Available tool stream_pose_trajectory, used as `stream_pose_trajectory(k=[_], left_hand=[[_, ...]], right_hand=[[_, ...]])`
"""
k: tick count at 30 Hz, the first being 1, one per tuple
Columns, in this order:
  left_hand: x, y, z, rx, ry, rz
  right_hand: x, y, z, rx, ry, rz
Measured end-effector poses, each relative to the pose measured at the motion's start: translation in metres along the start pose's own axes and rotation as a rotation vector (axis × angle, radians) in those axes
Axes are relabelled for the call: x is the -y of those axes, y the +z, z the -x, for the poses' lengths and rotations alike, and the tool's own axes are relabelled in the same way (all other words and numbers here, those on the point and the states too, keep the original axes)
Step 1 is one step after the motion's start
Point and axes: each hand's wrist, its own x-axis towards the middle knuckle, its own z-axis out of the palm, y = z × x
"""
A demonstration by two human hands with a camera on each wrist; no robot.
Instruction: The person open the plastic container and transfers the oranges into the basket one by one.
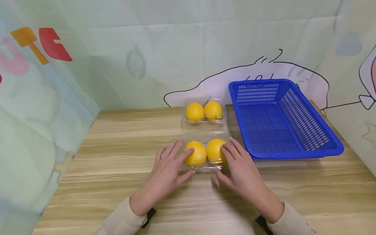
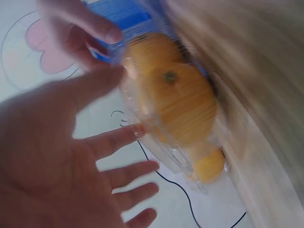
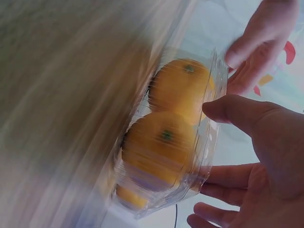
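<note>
Two oranges (image 1: 195, 153) sit side by side in a clear plastic clamshell box (image 1: 202, 168) on the table. My left hand (image 1: 167, 169) is at the box's left side, its index finger over the left orange and its thumb by the front edge. From the right, my right hand (image 1: 242, 169) reaches over the other orange (image 1: 215, 150), thumb likewise near the front edge. Both wrist views show extended, spread fingers, with thumb and index fingertips right at the box's rim. Motion blurs the left wrist view.
A second clear box holding two oranges (image 1: 195, 112) stands behind, by the wall. To the right is a blue plastic basket (image 1: 264, 127) with slotted sides. The wood-grain table (image 1: 117, 147) meets a printed cloth backdrop (image 1: 147, 49) at the back and left.
</note>
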Motion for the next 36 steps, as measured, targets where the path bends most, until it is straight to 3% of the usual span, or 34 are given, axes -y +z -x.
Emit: stream_pose_trajectory(k=[4,8,15,26,36], left_hand=[[-0.001,-0.004,-0.009,0.081,0.015,0.081],[-0.003,-0.007,-0.018,0.121,0.038,0.131],[-0.009,-0.003,-0.031,0.214,0.171,0.15],[-0.009,0.007,-0.042,0.225,0.216,0.138],[-0.016,0.019,-0.05,0.183,0.253,0.032]], right_hand=[[0.002,0.0,0.001,-0.005,-0.006,0.027],[0.005,0.003,0.001,-0.012,-0.021,0.064],[0.007,0.005,0.002,0.005,-0.027,0.099],[0.005,0.005,-0.002,0.012,-0.036,0.079],[0.004,0.006,0.0,-0.007,-0.031,0.102]])
